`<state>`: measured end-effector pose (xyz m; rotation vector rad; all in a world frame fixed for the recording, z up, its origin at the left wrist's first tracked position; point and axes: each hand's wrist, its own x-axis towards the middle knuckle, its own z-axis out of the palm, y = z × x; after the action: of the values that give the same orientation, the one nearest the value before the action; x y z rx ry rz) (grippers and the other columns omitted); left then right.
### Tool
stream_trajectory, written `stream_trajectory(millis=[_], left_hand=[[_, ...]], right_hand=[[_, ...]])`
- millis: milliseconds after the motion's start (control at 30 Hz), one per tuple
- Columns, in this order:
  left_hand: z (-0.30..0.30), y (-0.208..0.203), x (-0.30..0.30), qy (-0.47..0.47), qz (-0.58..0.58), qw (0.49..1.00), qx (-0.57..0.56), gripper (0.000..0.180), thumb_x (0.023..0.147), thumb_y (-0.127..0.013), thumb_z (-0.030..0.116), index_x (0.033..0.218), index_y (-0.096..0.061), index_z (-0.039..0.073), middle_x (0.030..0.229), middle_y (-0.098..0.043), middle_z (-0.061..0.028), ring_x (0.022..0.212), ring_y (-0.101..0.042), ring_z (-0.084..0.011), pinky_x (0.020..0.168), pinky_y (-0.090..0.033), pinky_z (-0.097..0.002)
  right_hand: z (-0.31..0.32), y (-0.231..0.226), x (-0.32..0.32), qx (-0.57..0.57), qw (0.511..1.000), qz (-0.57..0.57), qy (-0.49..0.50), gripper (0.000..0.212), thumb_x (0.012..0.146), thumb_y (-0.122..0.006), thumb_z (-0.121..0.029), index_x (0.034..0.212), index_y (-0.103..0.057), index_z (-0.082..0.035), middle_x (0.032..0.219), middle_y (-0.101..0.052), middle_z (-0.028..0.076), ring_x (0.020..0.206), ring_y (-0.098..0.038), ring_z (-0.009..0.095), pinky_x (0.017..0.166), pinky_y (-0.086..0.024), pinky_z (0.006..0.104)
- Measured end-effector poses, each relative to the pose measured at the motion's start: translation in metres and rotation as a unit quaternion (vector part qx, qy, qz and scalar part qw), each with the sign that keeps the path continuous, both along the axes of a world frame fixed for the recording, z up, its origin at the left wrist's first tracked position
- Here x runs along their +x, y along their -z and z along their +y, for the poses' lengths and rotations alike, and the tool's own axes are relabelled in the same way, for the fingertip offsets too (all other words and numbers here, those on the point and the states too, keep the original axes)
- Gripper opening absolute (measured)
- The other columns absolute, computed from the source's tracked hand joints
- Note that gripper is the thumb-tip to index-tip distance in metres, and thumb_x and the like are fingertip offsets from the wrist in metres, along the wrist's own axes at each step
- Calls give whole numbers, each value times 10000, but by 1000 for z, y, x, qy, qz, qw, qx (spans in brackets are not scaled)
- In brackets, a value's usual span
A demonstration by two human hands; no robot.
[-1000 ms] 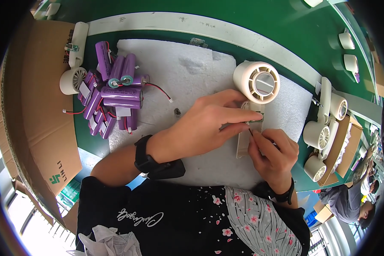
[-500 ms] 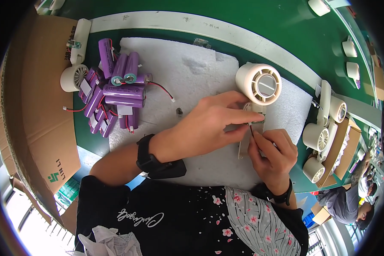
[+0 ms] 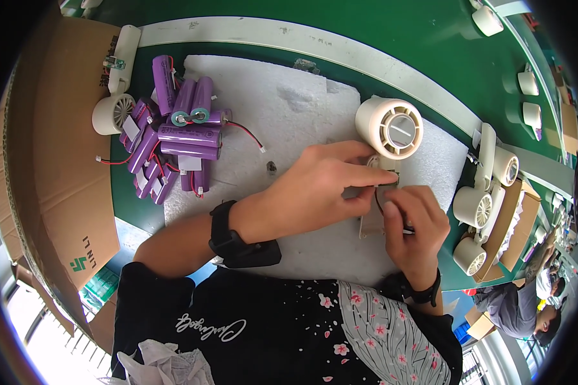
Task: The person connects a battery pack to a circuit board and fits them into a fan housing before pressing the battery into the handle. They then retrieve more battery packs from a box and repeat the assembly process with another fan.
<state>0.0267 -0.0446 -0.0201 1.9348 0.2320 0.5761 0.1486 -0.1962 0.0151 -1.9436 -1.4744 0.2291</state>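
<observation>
A cream handheld fan (image 3: 390,128) lies on the white foam pad, its round head away from me. My left hand (image 3: 331,186) is closed on its handle (image 3: 372,224), with thumb and forefinger pinching at a small green circuit board (image 3: 397,178) just below the head. From there a thin dark wire (image 3: 379,204) bends toward my right hand (image 3: 416,224), whose thumb and fingers are curled in around it. A small dark, shiny thing shows between the right fingers; I cannot make out what it is. My fingers hide much of the handle's inside.
Purple battery cells (image 3: 189,135) with red and black leads are piled on the left of the foam pad (image 3: 257,83). A cardboard box (image 3: 64,147) walls off the left side. Several cream fans (image 3: 474,206) lie at right beside a small carton (image 3: 514,224). Another person (image 3: 514,311) sits far right.
My right hand has shifted slightly right, and its fingertips have moved up beside the circuit board. The wire now shows a wider bend. My left hand stays on the fan.
</observation>
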Motion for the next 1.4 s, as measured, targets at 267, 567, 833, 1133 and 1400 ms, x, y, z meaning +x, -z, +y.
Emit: stream_trajectory(millis=[267,567,833,1133,1400], left_hand=[[0,-3,0,22,4,1000,20,377,678,-711,-15,1026,-742,128,911,-687,-84,697,-681,-233,597,-567,-311],[5,-5,0,22,-6,999,33,381,673,-698,-12,1026,-734,126,914,-689,-85,685,-677,-244,593,-565,-326],[0,-5,0,32,-14,999,9,390,674,-677,-12,1042,-725,107,898,-685,-82,690,-678,-247,588,-559,-330],[4,-11,-2,45,-4,999,30,374,687,-663,-9,1043,-715,95,834,-670,-75,679,-664,-261,585,-546,-345],[1,-2,0,16,-24,999,-21,326,727,-639,-27,1023,-704,92,930,-619,-111,740,-637,-254,655,-521,-339]], right_hand=[[12,-6,-2,-16,994,60,87,317,693,-784,10,995,-697,-26,1006,-662,96,599,-630,140,527,-526,259],[7,-1,7,-41,997,59,30,466,666,-806,15,1117,-692,1,1148,-682,168,796,-704,186,661,-565,266],[4,0,5,-29,998,44,38,446,662,-801,21,1097,-701,11,1109,-700,181,809,-714,190,684,-563,270],[9,3,2,10,998,22,52,387,682,-784,16,1060,-700,25,1039,-720,157,733,-696,162,643,-552,257],[-5,-15,13,-151,942,297,44,527,708,-777,4,1198,-582,-7,1016,-638,130,697,-642,197,600,-513,273]])
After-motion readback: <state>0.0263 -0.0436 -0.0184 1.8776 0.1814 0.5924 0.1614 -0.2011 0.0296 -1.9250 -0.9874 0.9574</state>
